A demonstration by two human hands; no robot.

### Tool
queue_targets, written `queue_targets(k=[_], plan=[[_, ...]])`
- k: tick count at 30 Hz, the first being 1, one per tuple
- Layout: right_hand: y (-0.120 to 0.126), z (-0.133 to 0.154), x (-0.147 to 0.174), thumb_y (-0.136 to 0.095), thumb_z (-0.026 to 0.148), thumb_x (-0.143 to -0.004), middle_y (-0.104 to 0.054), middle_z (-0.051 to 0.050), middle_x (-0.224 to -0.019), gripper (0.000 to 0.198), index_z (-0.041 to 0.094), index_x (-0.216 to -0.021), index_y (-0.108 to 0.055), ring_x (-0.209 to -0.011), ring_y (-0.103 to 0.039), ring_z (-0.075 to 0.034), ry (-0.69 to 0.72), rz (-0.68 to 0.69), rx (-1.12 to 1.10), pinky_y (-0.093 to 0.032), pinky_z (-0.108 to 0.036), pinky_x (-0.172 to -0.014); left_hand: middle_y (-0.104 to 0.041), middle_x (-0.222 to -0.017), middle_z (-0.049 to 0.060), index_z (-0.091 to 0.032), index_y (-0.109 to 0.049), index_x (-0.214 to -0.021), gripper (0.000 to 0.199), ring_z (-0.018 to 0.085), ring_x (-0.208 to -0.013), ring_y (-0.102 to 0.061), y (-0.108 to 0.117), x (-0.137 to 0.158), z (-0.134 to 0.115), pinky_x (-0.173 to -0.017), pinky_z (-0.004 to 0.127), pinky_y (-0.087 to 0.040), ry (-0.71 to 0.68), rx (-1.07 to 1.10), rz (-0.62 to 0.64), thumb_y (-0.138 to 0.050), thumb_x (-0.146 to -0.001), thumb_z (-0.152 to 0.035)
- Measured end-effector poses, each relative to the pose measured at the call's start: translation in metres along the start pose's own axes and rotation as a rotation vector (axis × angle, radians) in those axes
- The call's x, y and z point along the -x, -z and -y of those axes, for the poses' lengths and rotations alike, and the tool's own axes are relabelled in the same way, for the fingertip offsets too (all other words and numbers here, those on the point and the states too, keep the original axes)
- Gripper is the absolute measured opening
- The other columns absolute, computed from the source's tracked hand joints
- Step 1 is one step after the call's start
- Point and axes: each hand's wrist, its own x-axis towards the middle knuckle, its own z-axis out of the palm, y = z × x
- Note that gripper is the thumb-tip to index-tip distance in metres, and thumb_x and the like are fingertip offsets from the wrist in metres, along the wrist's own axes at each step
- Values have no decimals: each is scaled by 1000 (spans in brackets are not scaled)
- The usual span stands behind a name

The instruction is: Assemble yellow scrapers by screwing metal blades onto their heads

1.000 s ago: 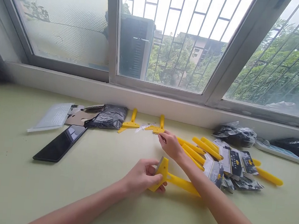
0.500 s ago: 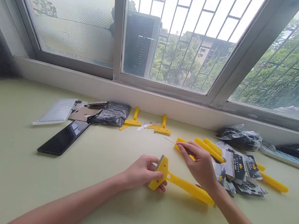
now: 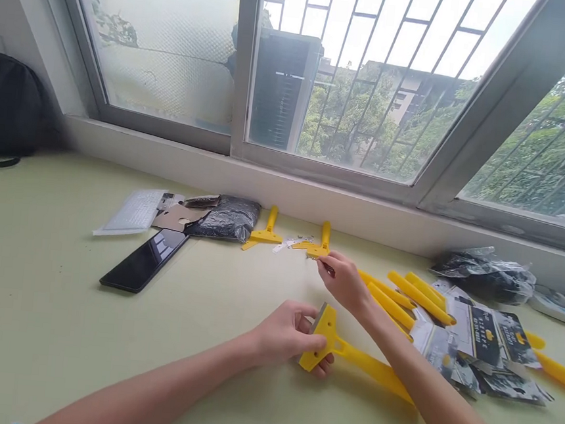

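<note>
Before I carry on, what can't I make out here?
All in the head view:
Slim tool in the right hand: mostly hidden by its fingers.
Held yellow scraper: handle end hidden by the right forearm.
Rightmost yellow handle: end cut off by the right edge.
Loose parts: too small to identify.
Packaging card: print blurred.

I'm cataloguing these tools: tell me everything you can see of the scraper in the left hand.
The scraper is yellow and looks plastic, with a broad head, a grey strip along its edge and a long handle slanting down rightward. The left hand grips the head, thumb on top; the right forearm hides the handle's end. Whether it touches the table is unclear.
</note>
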Motion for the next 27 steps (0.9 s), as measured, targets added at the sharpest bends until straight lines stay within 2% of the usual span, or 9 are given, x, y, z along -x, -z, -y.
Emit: queue_targets(k=[4,8,11,14,20,27], plan=[[18,12,2,-53,27,-100,-59,-1,-74,28,18,-79,-69,-59,-51,-11,13,-54,-3,-46,-27,-60,-71,-76,12,-10,-66,-93,49,21,-66,-71,0,-1,0,-64,34,-60,4,12,-1,-86,-65,-44],[57,36,10,-57,27,-98,-64,-3,-78,21,18,-88,-73,-62,-54,-13,-7,-148,-3,-45,-28,-60,-72,-77,13,-9,-66,-95,49,20,-63,-70,2,-2,-3,-64,35,-60,19,22,8,-87,-65,-41],[88,56,31,-62,27,-96,-68,-4,-87,15,19,-97,-74,-72,-61,-14,-34,-186,-11,-48,-27,-64,-72,-77,14,-8,-67,-95,49,21,-62,-70,3,-2,-5,-64,35,-59,40,26,1,-87,-65,-40],[107,72,63,-66,24,-94,-71,-3,-92,10,23,-99,-75,-80,-65,-15,-42,-193,-55,-51,-25,-67,-73,-80,16,-7,-68,-98,49,21,-63,-71,4,-3,-7,-63,36,-59,65,17,2,-87,-66,-38],[113,86,122,-68,22,-93,-70,-1,-97,14,29,-102,-75,-78,-67,-14,-132,-176,-111,-53,-22,-65,-74,-84,17,-7,-68,-101,45,21,-65,-71,6,-2,-6,-70,39,-61,61,-14,10,-84,-72,-36],[107,92,135,-66,19,-94,-69,0,-93,15,27,-102,-75,-77,-67,-12,-134,-135,-158,-53,-19,-68,-75,-91,19,-8,-68,-106,40,25,-74,-74,9,-2,-4,-74,41,-62,47,-52,23,-80,-78,-33]])
